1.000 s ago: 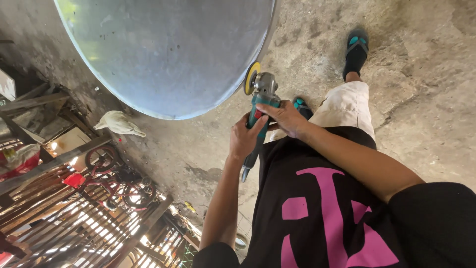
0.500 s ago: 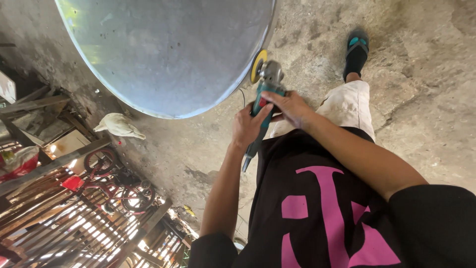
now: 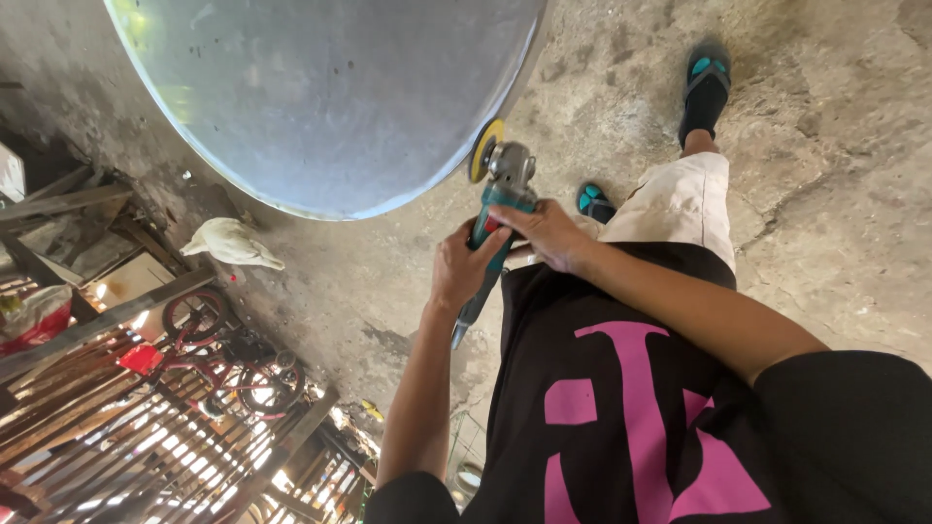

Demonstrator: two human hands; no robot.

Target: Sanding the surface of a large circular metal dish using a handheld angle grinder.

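Two hands grip one grinder [image 3: 495, 209], so it stays steady. Left of the grinder, the left hand [image 3: 464, 267] has fingers wrapped round its tail. The right hand [image 3: 549, 233] holds its body. Its yellow disc [image 3: 482, 150] touches the rim of the big metal dish [image 3: 330, 97]. Half a second ago, the grinder sat a bit further right along the rim.

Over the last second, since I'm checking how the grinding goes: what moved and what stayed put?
The angle grinder moved up, bringing its yellow disc to the rim of the big metal dish. Both hands went with it: the left hand keeps its grip on the handle, the right hand on the body. The dish, the white hen and the red bicycle stayed put.
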